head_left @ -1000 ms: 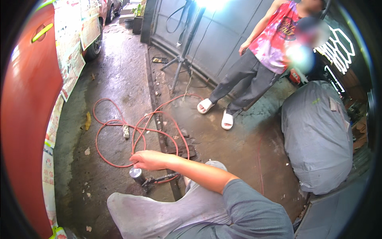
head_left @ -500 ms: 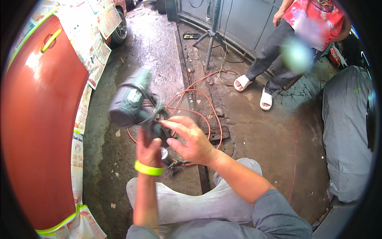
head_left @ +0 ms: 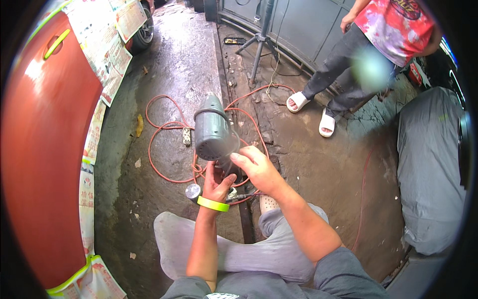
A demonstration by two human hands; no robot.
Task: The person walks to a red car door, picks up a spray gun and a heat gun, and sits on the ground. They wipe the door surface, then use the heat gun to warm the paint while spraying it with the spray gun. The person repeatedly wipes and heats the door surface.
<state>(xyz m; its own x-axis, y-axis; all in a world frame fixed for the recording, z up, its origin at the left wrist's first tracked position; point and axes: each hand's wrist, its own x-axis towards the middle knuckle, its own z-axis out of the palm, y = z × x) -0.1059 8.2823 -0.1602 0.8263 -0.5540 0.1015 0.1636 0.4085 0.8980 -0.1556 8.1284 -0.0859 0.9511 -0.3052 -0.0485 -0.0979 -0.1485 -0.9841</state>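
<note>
Left hand (head_left: 218, 189) grips the dark heat gun (head_left: 211, 133) by its handle, right hand (head_left: 261, 172) has fingers near the cord (head_left: 210, 109), pinch unclear; gun's up off the floor (head_left: 114, 209), over the red line (head_left: 172, 179), cord looped round barrel, not unwound.

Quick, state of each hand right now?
Left hand: closed, holding the heat gun from below.
Right hand: fingers partly curled, close by the heat gun; cannot tell whether it grips anything.
</note>
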